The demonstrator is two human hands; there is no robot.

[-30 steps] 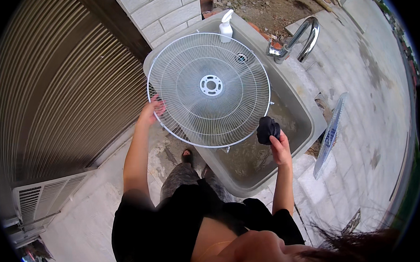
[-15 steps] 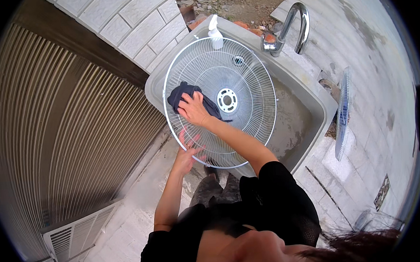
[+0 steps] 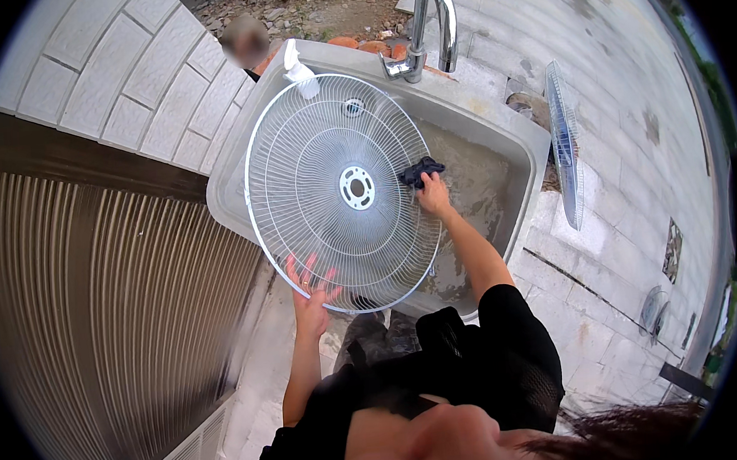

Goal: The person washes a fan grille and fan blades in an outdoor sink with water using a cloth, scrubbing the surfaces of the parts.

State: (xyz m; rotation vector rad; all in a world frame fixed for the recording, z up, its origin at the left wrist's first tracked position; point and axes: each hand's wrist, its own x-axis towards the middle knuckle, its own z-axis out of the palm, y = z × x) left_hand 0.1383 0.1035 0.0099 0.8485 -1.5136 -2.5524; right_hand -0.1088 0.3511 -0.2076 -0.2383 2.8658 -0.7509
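Gripping bunched dark cloth [image 3: 421, 172], right hand [image 3: 434, 195] closed round it at right edge of white fan grille [image 3: 346, 189]. Left hand [image 3: 310, 304] partly open, fingers spread behind wires, holding lower-left rim. Grille tilted over sink [image 3: 479, 116]. Wiping seems under way, unfinished; cannot tell which wires are done. Second grille [image 3: 564, 149] stands apart, untouched.

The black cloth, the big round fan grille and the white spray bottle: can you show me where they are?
Black cloth [image 3: 418, 172]: head view, on its bunched-up middle.
Fan grille [image 3: 357, 177]: head view, on the white hub plate.
Spray bottle [image 3: 298, 69]: head view, on its shoulder.
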